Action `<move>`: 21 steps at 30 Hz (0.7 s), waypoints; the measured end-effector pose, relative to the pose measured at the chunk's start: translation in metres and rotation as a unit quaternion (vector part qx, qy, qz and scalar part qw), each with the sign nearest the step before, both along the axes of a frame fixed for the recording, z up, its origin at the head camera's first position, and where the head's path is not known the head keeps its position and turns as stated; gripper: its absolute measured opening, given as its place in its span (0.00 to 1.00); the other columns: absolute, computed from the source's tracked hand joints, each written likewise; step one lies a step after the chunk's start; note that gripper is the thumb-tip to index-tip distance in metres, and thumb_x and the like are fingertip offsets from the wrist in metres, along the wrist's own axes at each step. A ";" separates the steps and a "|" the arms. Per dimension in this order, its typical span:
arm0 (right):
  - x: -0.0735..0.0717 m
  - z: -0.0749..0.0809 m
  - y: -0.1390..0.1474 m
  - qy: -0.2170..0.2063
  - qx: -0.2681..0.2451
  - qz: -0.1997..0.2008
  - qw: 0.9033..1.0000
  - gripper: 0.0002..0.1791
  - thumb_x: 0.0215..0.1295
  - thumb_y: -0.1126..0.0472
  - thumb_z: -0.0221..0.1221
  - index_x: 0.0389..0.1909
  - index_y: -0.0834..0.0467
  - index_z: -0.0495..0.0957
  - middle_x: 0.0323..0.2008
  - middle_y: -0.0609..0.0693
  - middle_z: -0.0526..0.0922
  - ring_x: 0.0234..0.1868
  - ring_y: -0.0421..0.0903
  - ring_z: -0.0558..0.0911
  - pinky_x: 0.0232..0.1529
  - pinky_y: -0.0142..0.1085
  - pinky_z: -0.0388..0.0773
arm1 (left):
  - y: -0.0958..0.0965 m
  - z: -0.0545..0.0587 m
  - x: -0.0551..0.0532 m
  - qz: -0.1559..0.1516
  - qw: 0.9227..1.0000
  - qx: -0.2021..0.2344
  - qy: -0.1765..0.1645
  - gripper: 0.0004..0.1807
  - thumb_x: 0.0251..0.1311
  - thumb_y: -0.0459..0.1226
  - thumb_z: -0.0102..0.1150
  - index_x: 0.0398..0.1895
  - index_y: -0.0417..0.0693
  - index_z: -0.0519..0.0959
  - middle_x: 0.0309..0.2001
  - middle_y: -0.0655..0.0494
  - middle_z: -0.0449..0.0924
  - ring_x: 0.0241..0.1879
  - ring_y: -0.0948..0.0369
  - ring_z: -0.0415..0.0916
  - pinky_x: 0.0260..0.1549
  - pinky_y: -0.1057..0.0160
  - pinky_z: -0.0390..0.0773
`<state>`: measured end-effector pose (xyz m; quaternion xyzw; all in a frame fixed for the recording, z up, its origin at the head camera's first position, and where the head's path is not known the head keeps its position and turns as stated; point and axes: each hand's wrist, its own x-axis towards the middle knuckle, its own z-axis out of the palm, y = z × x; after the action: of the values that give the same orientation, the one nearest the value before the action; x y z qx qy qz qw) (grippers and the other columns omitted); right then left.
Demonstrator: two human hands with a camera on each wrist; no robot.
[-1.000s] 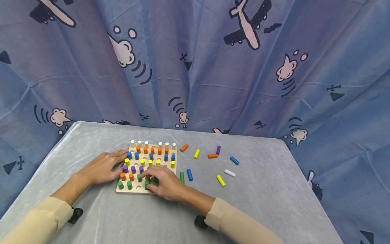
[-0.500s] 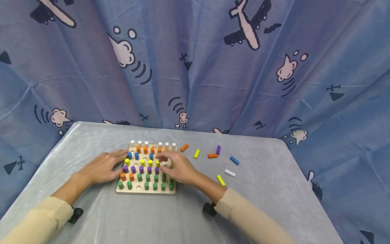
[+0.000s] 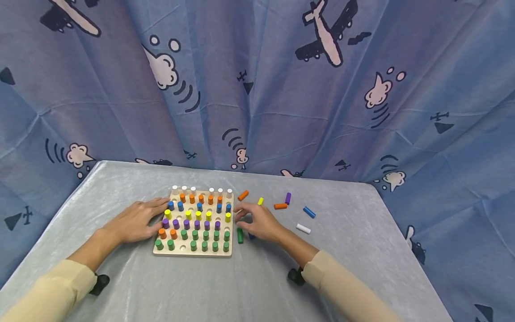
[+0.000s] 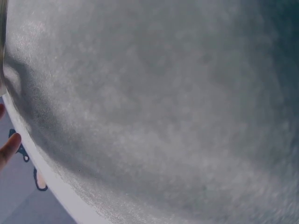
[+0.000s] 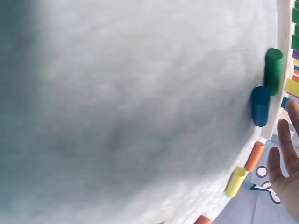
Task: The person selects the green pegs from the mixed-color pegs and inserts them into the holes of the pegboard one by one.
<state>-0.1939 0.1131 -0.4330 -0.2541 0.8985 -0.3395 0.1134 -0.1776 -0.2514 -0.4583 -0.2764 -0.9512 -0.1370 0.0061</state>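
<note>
A wooden pegboard [image 3: 173,253] holds rows of upright white, orange, blue, yellow, purple and green pegs. My left hand [image 3: 137,220] rests along its left edge with extended fingers; only fingertips [image 4: 10,148] reach into the left wrist view. Just off the board's right edge hovers my right hand [image 3: 259,221], fingers slightly bent and spread, holding nothing visible. Under and beside it lie a green peg [image 3: 240,235] and a blue peg [image 3: 251,236], the blue one mostly covered in the head view. The right wrist view shows that blue peg [image 5: 260,106] whole, beside the green peg [image 5: 273,70].
Right of the board lie loose pegs: an orange peg [image 3: 243,195], a partly hidden yellow peg [image 3: 260,201], another orange peg [image 3: 280,206], a purple peg [image 3: 288,198], a blue peg [image 3: 309,212] and a white peg [image 3: 303,228]. A patterned curtain [image 3: 273,112] hangs behind the grey-covered table [image 3: 225,290].
My right hand has moved from the board's front rows, up across its right side, and off past the right edge. My left hand stays put. A yellow peg is now hidden behind the right forearm.
</note>
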 end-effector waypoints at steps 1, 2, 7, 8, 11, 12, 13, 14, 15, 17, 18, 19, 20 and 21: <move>0.000 -0.002 0.002 -0.009 0.004 0.004 1.000 0.19 0.62 0.66 0.67 0.54 0.57 0.79 0.42 0.48 0.87 0.50 0.46 0.83 0.60 0.47 0.75 | 0.000 0.000 0.000 0.000 1.000 0.000 0.000 0.30 0.64 0.40 0.56 0.66 0.32 0.71 0.69 0.38 0.67 0.68 0.39 0.65 0.59 0.35 0.68; 0.000 -0.003 0.004 -0.016 0.008 0.009 1.000 0.19 0.62 0.66 0.67 0.54 0.57 0.79 0.42 0.48 0.87 0.50 0.45 0.83 0.60 0.47 0.75 | 0.000 0.000 0.000 0.000 1.000 -0.001 0.000 0.30 0.64 0.40 0.56 0.66 0.32 0.71 0.69 0.38 0.67 0.68 0.39 0.65 0.59 0.35 0.68; 0.000 -0.010 0.012 -0.030 0.022 0.033 0.999 0.19 0.60 0.65 0.68 0.53 0.57 0.80 0.42 0.45 0.87 0.50 0.42 0.83 0.59 0.45 0.75 | 0.000 0.000 0.000 0.001 1.000 -0.002 -0.001 0.30 0.64 0.41 0.55 0.66 0.32 0.71 0.70 0.38 0.67 0.68 0.39 0.65 0.59 0.35 0.69; 0.000 -0.012 0.013 -0.030 0.023 0.037 0.999 0.19 0.60 0.65 0.68 0.53 0.57 0.80 0.42 0.44 0.87 0.50 0.41 0.83 0.59 0.45 0.75 | 0.000 -0.001 0.000 0.001 1.000 -0.002 0.000 0.30 0.64 0.40 0.55 0.66 0.32 0.71 0.69 0.38 0.67 0.68 0.39 0.65 0.59 0.35 0.69; 0.000 -0.015 0.016 -0.027 0.028 0.044 0.998 0.19 0.60 0.65 0.68 0.53 0.56 0.81 0.41 0.42 0.87 0.49 0.40 0.82 0.59 0.43 0.75 | 0.000 0.000 0.000 0.001 1.000 -0.002 0.000 0.30 0.64 0.40 0.55 0.66 0.32 0.71 0.69 0.38 0.67 0.68 0.39 0.65 0.59 0.35 0.68; 0.000 -0.015 0.016 -0.025 0.027 0.046 0.998 0.19 0.60 0.65 0.68 0.52 0.56 0.81 0.41 0.42 0.87 0.48 0.40 0.82 0.59 0.43 0.75 | 0.000 0.000 0.000 0.001 1.000 -0.002 0.000 0.30 0.64 0.40 0.55 0.66 0.32 0.71 0.69 0.38 0.67 0.68 0.39 0.65 0.59 0.35 0.68; 0.001 -0.016 0.016 -0.024 0.026 0.046 0.998 0.19 0.60 0.65 0.68 0.52 0.56 0.81 0.41 0.42 0.86 0.48 0.40 0.82 0.59 0.43 0.75 | 0.000 0.000 0.000 0.001 1.000 -0.002 0.000 0.30 0.64 0.40 0.55 0.66 0.32 0.71 0.69 0.38 0.67 0.68 0.39 0.65 0.59 0.35 0.68; 0.001 -0.016 0.016 -0.023 0.025 0.048 0.998 0.19 0.60 0.65 0.68 0.52 0.56 0.81 0.41 0.43 0.86 0.48 0.40 0.82 0.59 0.43 0.75 | 0.000 0.000 0.000 0.001 1.000 -0.002 0.001 0.30 0.64 0.40 0.55 0.66 0.32 0.71 0.69 0.38 0.67 0.68 0.39 0.65 0.59 0.35 0.68; 0.002 -0.016 0.016 -0.020 0.025 0.049 0.998 0.19 0.59 0.65 0.68 0.52 0.56 0.81 0.41 0.43 0.86 0.48 0.40 0.82 0.59 0.43 0.75 | 0.000 0.000 0.000 0.001 1.000 -0.002 0.000 0.30 0.64 0.40 0.55 0.66 0.32 0.71 0.69 0.38 0.67 0.68 0.39 0.65 0.59 0.35 0.68; 0.003 -0.016 0.015 -0.014 0.025 0.053 0.998 0.19 0.59 0.66 0.67 0.52 0.57 0.81 0.42 0.44 0.87 0.48 0.40 0.83 0.59 0.43 0.75 | 0.000 0.000 0.000 0.001 1.000 -0.002 0.001 0.30 0.64 0.40 0.55 0.66 0.32 0.71 0.70 0.38 0.67 0.68 0.39 0.65 0.59 0.35 0.68; 0.003 -0.017 0.015 -0.012 0.025 0.055 0.998 0.19 0.59 0.66 0.67 0.52 0.57 0.81 0.42 0.45 0.87 0.48 0.40 0.83 0.58 0.43 0.75 | 0.000 0.000 0.000 0.001 1.000 -0.003 0.001 0.30 0.64 0.40 0.55 0.66 0.32 0.71 0.70 0.38 0.67 0.68 0.39 0.65 0.59 0.35 0.68; 0.003 -0.017 0.014 -0.011 0.027 0.054 0.998 0.19 0.59 0.66 0.67 0.53 0.57 0.81 0.42 0.45 0.87 0.48 0.40 0.83 0.58 0.43 0.75 | 0.000 0.000 0.000 0.001 1.000 -0.003 0.001 0.30 0.64 0.40 0.55 0.66 0.32 0.71 0.70 0.38 0.67 0.68 0.39 0.65 0.59 0.35 0.68; 0.004 -0.017 0.014 -0.009 0.028 0.055 0.998 0.19 0.59 0.66 0.67 0.53 0.57 0.81 0.43 0.45 0.86 0.48 0.40 0.82 0.58 0.42 0.75 | 0.000 0.000 0.000 0.000 1.000 -0.003 0.002 0.30 0.64 0.40 0.55 0.66 0.32 0.71 0.70 0.38 0.67 0.68 0.39 0.65 0.59 0.35 0.69; 0.005 -0.017 0.013 -0.008 0.028 0.055 0.998 0.19 0.59 0.67 0.67 0.53 0.57 0.81 0.43 0.45 0.86 0.48 0.40 0.82 0.58 0.42 0.75 | 0.001 0.000 0.000 0.000 1.000 -0.003 0.002 0.30 0.64 0.40 0.55 0.66 0.32 0.71 0.70 0.38 0.67 0.68 0.39 0.65 0.59 0.35 0.69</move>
<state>-0.1894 0.1264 -0.4499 -0.2969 0.8914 -0.3096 0.1461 -0.1771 -0.2508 -0.4588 -0.2767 -0.9516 -0.1338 0.0073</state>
